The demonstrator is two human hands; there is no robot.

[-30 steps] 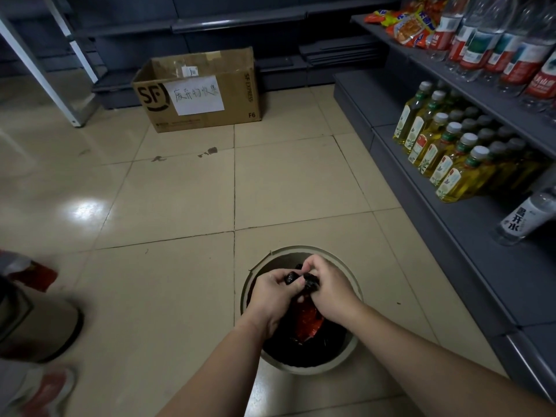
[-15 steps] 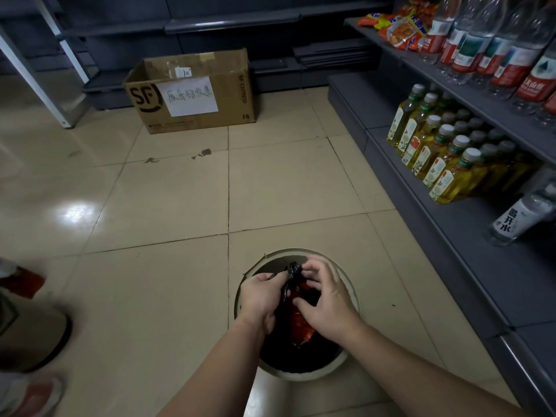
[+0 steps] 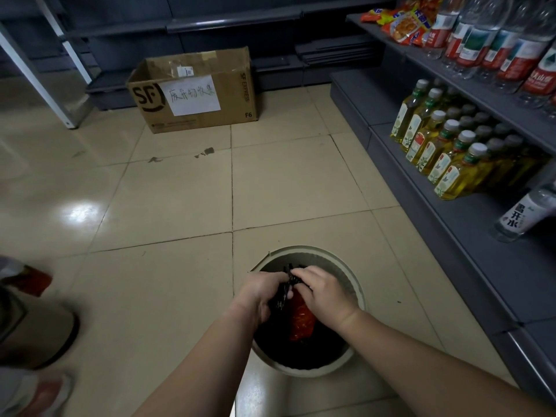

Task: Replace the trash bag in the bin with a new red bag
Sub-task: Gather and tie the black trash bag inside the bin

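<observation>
Now black bag [image 3: 282, 296] — gripped between hands [image 3: 293, 291].
</observation>
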